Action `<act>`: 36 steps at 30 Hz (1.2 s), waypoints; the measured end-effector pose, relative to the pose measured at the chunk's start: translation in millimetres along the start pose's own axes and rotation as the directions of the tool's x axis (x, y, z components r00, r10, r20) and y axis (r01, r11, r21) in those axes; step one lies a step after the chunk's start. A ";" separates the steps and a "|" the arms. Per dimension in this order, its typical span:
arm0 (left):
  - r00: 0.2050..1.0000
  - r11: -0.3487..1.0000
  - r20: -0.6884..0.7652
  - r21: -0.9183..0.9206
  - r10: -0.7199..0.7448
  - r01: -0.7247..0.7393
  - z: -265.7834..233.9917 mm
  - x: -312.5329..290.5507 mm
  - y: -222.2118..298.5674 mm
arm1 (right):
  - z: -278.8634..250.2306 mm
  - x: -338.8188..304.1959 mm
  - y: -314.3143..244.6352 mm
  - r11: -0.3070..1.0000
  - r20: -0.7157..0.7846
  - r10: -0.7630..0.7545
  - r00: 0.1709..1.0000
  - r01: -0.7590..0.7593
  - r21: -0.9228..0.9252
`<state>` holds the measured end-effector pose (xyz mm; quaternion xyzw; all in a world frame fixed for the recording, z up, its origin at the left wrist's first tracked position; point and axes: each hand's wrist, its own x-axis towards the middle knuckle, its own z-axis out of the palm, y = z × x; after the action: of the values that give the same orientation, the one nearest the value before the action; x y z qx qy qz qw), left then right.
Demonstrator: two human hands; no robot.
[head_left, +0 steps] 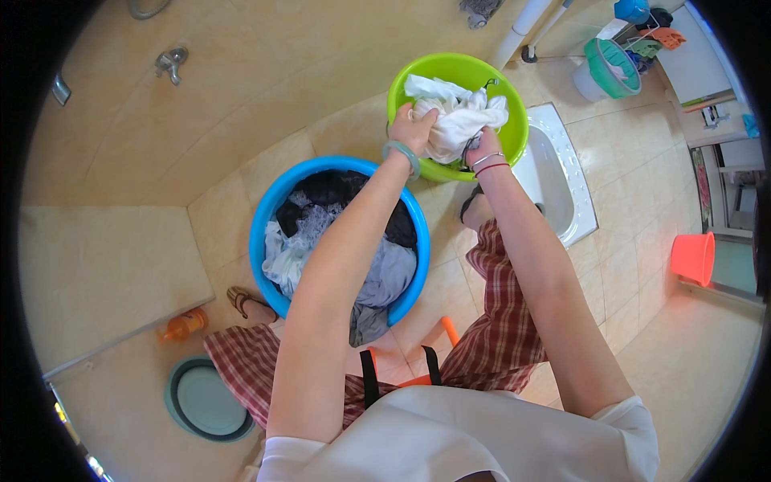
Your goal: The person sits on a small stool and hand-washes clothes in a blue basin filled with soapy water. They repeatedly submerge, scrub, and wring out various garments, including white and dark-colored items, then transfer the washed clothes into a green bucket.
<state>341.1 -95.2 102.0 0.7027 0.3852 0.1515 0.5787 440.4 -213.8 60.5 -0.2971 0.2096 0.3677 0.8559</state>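
Both my arms reach forward to a lime green tub (516, 145) at the far middle. My left hand (412, 128), with a pale bangle at its wrist, is closed on white wet-looking cloth (462, 124) over the tub. On the cloth's right side my right hand (484, 149) grips it too; a dark cord or trim shows by its fingers. More white fabric lies bunched in the tub. Nearer and to the left, a blue tub (263, 217) holds dark, white and grey laundry (389, 269) with some suds; one grey piece hangs over its front rim.
Right of the green tub is a white squat toilet (574, 181). A waste bin (614, 71) stands at the back right, a coral bucket (692, 259) at the right. A grey-green basin (207, 400) and an orange bottle (185, 324) lie at lower left. A tap (171, 64) is on the wall.
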 end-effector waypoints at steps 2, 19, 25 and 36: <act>0.996 0.996 -0.035 -0.026 0.079 -0.080 -13.5 13.6 -23.9 | 13.6 3.2 12.8 0.998 0.012 -0.058 0.998 0.059 -0.012; 0.960 0.980 -0.238 0.168 0.147 -0.108 -181.5 -84.2 -137.8 | 43.2 -85.0 133.9 0.520 0.327 0.093 0.940 0.235 -0.822; 0.917 0.377 -0.335 0.837 -0.219 0.396 -273.5 -154.1 -223.4 | -43.6 -118.4 295.4 -0.028 0.366 0.486 0.793 0.433 -0.901; 0.965 0.647 -0.077 0.728 -0.250 0.225 -300.1 -186.1 -154.2 | -58.6 -141.7 321.6 -0.202 0.472 0.456 0.755 0.604 -0.771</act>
<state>-35.3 -14.3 87.2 0.8206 0.4931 -0.1028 0.2702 98.8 -146.3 -14.8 -0.7068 -0.4873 0.3989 0.3223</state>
